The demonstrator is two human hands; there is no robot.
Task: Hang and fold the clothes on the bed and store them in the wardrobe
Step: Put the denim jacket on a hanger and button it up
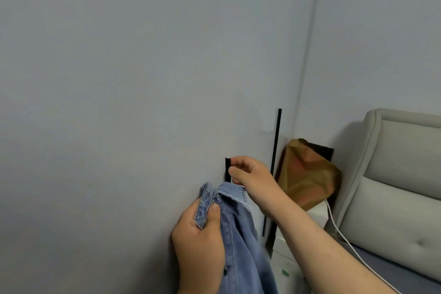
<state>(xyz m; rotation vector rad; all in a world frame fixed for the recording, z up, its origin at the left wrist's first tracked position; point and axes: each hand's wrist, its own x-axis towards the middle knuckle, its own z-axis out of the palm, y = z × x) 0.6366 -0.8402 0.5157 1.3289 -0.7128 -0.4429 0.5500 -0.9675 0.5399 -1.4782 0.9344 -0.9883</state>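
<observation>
Left hand (200, 246) grips a faded blue denim shirt (238, 229) near its collar; right hand (253, 176) pinches the black wardrobe handle (227, 175).

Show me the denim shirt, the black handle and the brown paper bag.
denim shirt (238, 234), head view, front panel below the collar.
black handle (227, 162), head view, its upper end.
brown paper bag (307, 174), head view, creased front face.
</observation>
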